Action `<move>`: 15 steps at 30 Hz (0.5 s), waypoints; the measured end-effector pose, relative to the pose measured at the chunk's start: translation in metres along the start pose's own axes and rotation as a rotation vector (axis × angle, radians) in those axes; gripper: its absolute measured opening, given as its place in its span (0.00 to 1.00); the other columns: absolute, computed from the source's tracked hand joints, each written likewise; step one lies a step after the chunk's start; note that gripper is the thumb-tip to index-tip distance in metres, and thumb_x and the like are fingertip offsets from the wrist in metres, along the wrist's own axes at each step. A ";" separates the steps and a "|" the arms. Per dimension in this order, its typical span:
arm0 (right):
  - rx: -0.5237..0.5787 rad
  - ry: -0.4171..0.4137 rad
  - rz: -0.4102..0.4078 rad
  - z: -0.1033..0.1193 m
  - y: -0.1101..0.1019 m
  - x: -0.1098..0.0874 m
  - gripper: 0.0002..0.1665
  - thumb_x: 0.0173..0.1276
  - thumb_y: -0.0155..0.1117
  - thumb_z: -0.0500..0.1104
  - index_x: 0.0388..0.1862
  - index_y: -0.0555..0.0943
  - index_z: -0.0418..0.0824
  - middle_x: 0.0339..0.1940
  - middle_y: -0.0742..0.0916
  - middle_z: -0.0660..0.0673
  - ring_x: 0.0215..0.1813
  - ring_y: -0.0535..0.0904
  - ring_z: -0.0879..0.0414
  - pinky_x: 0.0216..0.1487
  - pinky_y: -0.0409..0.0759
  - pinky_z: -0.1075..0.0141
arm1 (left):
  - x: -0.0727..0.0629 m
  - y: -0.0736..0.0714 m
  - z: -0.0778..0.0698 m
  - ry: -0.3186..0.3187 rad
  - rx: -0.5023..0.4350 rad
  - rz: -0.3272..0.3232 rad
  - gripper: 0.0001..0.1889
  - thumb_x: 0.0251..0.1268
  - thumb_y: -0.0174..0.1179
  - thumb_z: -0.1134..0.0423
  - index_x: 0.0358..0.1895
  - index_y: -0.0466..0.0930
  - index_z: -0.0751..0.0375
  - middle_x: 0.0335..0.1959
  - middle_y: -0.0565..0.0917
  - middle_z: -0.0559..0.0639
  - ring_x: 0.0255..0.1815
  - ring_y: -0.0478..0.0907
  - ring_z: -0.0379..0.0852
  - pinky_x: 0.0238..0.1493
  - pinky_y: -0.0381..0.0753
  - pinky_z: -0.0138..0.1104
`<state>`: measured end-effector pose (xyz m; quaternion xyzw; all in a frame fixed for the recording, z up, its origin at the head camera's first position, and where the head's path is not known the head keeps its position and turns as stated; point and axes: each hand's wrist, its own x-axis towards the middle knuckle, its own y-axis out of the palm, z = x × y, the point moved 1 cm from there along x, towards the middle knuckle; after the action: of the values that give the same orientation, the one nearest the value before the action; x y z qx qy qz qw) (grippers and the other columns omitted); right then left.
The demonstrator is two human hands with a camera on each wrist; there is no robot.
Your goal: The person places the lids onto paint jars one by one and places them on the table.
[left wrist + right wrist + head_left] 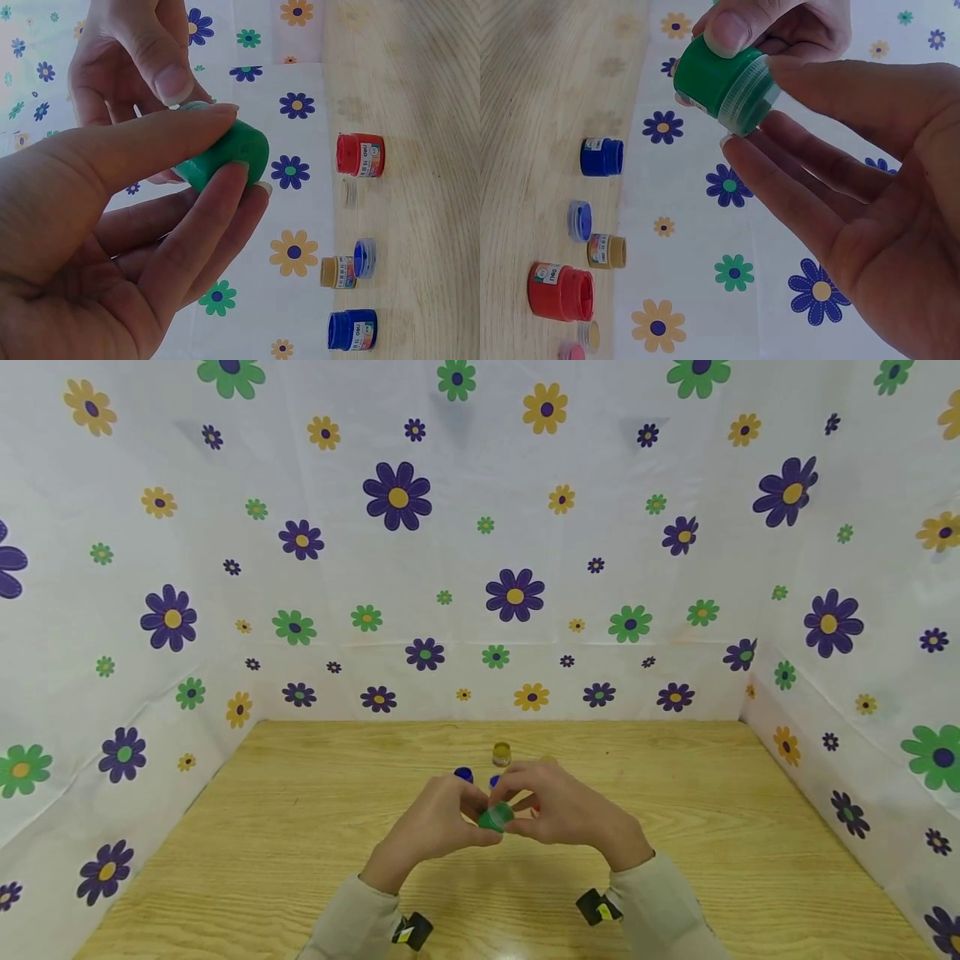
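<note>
Jar (491, 818), green and tilted, sits between left hand (435, 818) and right hand (573, 810) above the wooden table (300, 860) in the head view. In the left wrist view, the left thumb and fingers close round its body; a red jar (361, 155) and a blue jar (352, 330) stand apart. In the right wrist view, the right thumb and fingertip pinch the clear lid (746, 97).

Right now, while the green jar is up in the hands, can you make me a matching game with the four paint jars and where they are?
Jars:
1. green jar
2. blue jar
3. yellow jar
4. red jar

Places:
A. farthest back on the table
B. rightmost on the table
C. between left hand and right hand
D. leftmost on the table

Pairs: 1-C, 2-D, 3-A, 4-B
</note>
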<state>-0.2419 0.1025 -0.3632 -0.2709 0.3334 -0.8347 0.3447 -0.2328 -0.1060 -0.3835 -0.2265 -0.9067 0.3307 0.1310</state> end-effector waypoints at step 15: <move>-0.010 0.003 -0.007 -0.003 0.000 -0.001 0.09 0.69 0.71 0.36 0.48 0.87 0.39 0.45 0.88 0.43 0.45 0.89 0.54 0.43 0.85 0.74 | 0.000 0.001 -0.002 0.015 0.010 -0.002 0.09 0.56 0.77 0.63 0.40 0.92 0.58 0.34 0.92 0.48 0.35 0.88 0.40 0.38 0.85 0.33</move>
<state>-0.2434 0.1043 -0.3650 -0.2728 0.3372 -0.8345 0.3398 -0.2318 -0.1042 -0.3833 -0.2276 -0.9041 0.3336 0.1394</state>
